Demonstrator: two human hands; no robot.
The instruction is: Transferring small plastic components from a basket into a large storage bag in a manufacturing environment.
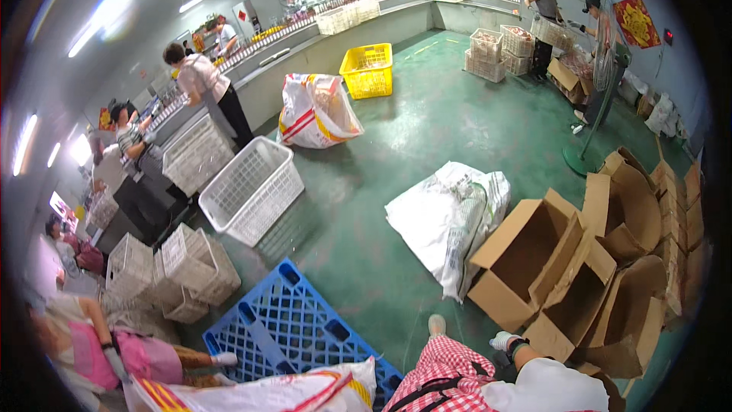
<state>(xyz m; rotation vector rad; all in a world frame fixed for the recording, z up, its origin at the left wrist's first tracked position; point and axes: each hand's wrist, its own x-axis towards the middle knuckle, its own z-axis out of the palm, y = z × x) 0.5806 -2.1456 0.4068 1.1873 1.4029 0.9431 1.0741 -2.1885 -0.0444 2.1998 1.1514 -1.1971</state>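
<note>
My right hand [503, 341], in a pale glove with a dark band at the wrist, hangs beside the red-and-white checked apron [446, 366]. Its fingers look loosely apart, and nothing shows in them. Closest to it stand the open cardboard boxes [560, 332]. My left hand is out of the picture. Along the lower edge lies a white sack [305, 389] with red and yellow stripes, partly over a blue plastic pallet [282, 320]. At its left end, a gloved hand [116, 365] of a co-worker in a pink apron is close to or touching the sack.
Ahead on the green floor lies a white sack [446, 217]. White crates [255, 191] stand left, with a striped sack [316, 111] and yellow basket [367, 70] beyond. A fan stand [583, 160] rises at right. Several people work along the counter [305, 61].
</note>
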